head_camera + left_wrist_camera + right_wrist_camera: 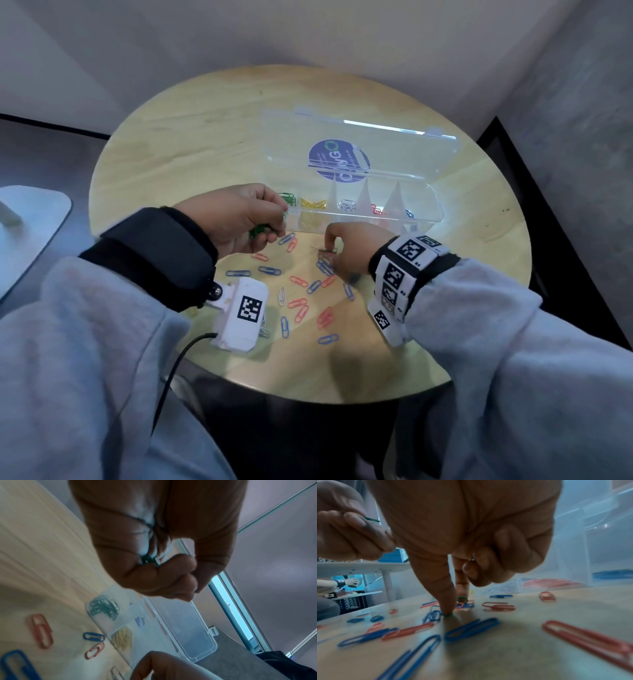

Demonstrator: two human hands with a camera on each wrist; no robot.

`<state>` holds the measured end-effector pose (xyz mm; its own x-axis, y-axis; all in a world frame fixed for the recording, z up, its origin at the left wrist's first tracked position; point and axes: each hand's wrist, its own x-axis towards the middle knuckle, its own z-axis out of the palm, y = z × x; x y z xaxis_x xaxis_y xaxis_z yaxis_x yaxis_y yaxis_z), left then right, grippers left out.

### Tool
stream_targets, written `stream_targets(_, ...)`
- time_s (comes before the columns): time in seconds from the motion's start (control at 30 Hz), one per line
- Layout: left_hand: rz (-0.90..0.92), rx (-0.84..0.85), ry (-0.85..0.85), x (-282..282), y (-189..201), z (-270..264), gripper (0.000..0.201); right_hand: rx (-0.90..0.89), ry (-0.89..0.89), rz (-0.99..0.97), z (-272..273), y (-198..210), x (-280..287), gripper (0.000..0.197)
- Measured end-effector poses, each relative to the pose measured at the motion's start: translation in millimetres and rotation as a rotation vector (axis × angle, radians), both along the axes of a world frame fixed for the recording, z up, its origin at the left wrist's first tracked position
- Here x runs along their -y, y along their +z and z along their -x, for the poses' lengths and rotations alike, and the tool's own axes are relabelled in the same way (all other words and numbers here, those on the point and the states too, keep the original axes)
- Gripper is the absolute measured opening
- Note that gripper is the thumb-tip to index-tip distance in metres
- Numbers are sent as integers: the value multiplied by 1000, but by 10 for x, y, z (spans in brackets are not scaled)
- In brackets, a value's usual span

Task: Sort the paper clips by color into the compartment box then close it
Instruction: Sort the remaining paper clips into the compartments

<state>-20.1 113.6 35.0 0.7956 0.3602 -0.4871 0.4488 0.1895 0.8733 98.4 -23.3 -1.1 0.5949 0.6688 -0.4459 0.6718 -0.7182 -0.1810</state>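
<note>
A clear compartment box [439,215] lies open at the table's middle, its lid [411,150] folded back. Its cells hold green [287,198], yellow [313,204], silver [346,205], red [376,209] and blue clips [409,214]. My left hand [246,216] hovers by the green cell, its curled fingers gripping green clips [258,230] [147,561]. My right hand [342,245] reaches down to the table in front of the box. Its thumb and forefinger [455,603] pinch a green clip [462,599] lying among the loose ones; the other fingers are curled.
Several loose red [297,303] and blue clips [269,270] and a white one [281,294] lie scattered on the round wooden table [205,137] between my arms. A white stool [30,219] stands left of the table. Walls close in behind and to the right.
</note>
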Motion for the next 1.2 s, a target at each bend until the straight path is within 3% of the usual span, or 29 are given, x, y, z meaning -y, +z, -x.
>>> stream_targets(0.13, -39, -54, -67, 9, -8, -17, 24, -11, 42, 33, 29, -14, 4, 5)
stream_targets(0.4, -155, -184, -204, 89, -99, -88, 25, -159, -29, -43, 21, -21, 110, 19)
stream_targets(0.53, -445, -293, -393, 165, -188, -138, 19, -177, -29, -54, 13, 18, 204, 6)
stream_targets(0.63, -696, -338, -500, 256, -204, -161, 15, -209, -37, -80, -12, 20, 284, 15)
stream_targets(0.73, -795, -327, -531, 358, -212, -234, 4, -258, -65, -117, -40, 31, 367, 18)
stream_targets(0.8, -857, -306, -535, 404, -227, -291, 13, -291, -94, -151, -82, 37, 424, 21)
stream_targets(1.07, -987, -404, -643, 582, -274, -502, 19, -794, -442, -470, -194, -57, 628, 30)
stream_targets(1.2, -1057, -456, -683, 600, -353, -548, 13, -887, -517, -521, -272, -90, 672, 31)
